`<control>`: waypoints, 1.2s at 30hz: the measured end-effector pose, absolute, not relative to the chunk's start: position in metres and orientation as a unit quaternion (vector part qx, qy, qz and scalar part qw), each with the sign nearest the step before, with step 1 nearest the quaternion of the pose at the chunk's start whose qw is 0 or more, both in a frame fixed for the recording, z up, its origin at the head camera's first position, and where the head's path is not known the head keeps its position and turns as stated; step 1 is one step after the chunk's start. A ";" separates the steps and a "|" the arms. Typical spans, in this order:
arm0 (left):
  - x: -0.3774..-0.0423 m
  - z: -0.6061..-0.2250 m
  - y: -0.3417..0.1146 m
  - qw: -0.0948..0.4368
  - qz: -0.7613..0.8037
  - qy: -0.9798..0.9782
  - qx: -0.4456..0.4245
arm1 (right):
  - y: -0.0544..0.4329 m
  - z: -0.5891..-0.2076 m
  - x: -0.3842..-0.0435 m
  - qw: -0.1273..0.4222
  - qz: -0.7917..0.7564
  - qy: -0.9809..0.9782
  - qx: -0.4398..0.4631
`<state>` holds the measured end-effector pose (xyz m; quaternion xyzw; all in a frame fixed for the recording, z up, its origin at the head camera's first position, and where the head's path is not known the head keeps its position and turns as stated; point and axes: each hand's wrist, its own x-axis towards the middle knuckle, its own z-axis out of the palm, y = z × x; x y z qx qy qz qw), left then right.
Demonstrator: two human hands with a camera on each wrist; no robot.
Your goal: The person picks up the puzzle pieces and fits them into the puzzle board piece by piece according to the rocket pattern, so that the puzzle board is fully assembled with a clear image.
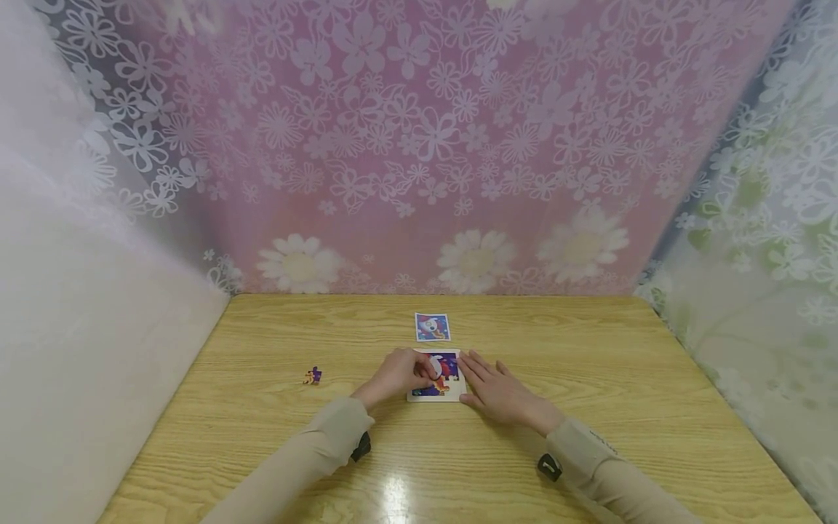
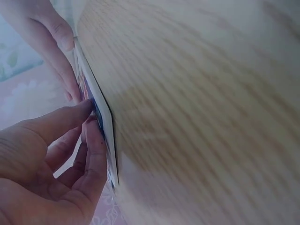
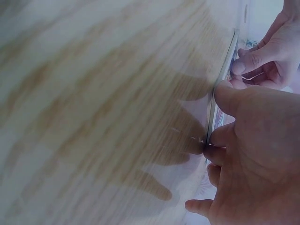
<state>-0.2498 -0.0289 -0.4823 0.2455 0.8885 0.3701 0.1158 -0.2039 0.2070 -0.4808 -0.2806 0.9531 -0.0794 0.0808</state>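
A small jigsaw puzzle in a white-rimmed board (image 1: 463,397) lies flat on the table, showing a purple, red and white picture with a pale gap at its lower right. Over its left half, my left hand (image 1: 401,372) pinches at a puzzle piece with thumb and curled fingers; the piece is mostly hidden by them. In the left wrist view those fingertips (image 2: 95,133) are right at the picture surface. My right hand (image 1: 500,393) lies along the board's right side, fingers extended, with the thumb (image 3: 226,96) at the edge in the right wrist view.
A loose puzzle piece (image 1: 313,375), purple and orange, lies on the wooden table (image 1: 262,437) left of the board. Behind the board is a small picture card (image 1: 433,327) with a similar design. Flower-patterned curtains (image 1: 425,145) stand along the back and sides.
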 end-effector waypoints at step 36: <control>-0.268 -0.482 -0.124 0.084 0.561 0.808 0.158 | 0.207 -0.480 -0.205 0.092 -0.081 0.954 -0.274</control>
